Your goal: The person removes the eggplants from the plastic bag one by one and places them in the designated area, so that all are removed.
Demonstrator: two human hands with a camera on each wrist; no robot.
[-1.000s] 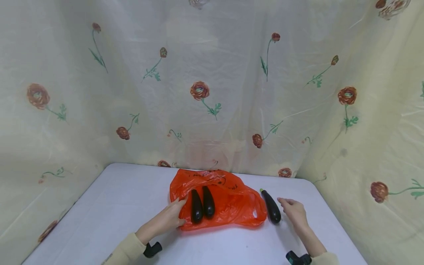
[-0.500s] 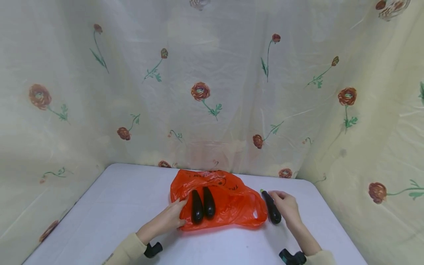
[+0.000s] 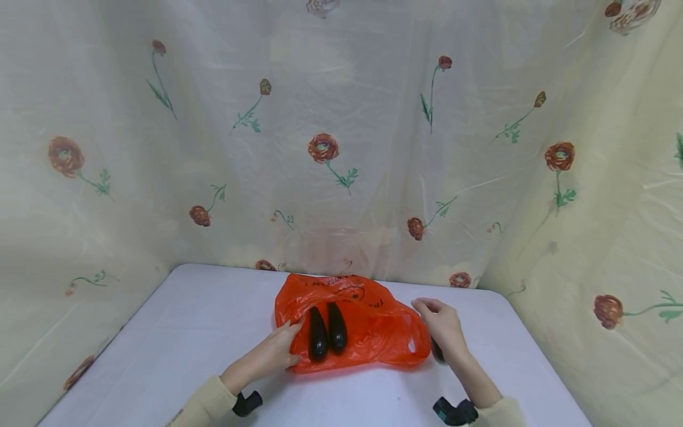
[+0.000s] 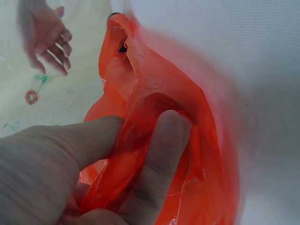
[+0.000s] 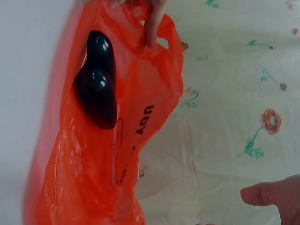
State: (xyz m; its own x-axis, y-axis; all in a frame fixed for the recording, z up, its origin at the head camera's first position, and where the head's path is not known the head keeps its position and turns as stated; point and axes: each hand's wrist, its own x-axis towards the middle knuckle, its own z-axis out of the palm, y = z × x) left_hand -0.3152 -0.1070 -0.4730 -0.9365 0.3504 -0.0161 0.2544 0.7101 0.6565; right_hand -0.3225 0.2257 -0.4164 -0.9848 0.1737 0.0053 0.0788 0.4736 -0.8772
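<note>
An orange-red plastic bag [image 3: 376, 335] lies on the table with its mouth spread toward the left. Two dark eggplants, a left one [image 3: 318, 341] and a right one [image 3: 337, 332], lie side by side in it. My left hand [image 3: 273, 350] holds the bag's left edge; in the left wrist view its fingers [image 4: 161, 159] pinch the thin film. My right hand [image 3: 443, 325] hovers over a third eggplant [image 3: 438, 352] beside the bag's right end, hiding most of it. Its fingers are loosely extended in the left wrist view, and its thumb [image 5: 265, 193] shows in the right wrist view.
The white table [image 3: 213, 320] has a far edge against a hanging flowered sheet [image 3: 368, 148], which also closes off both sides. A black wrist device [image 3: 247, 404] sits on the left wrist, and another [image 3: 455, 411] on the right.
My right hand has moved left, from beside the third eggplant to over it, and now covers most of it. The left hand, the bag and its two eggplants have stayed put.
</note>
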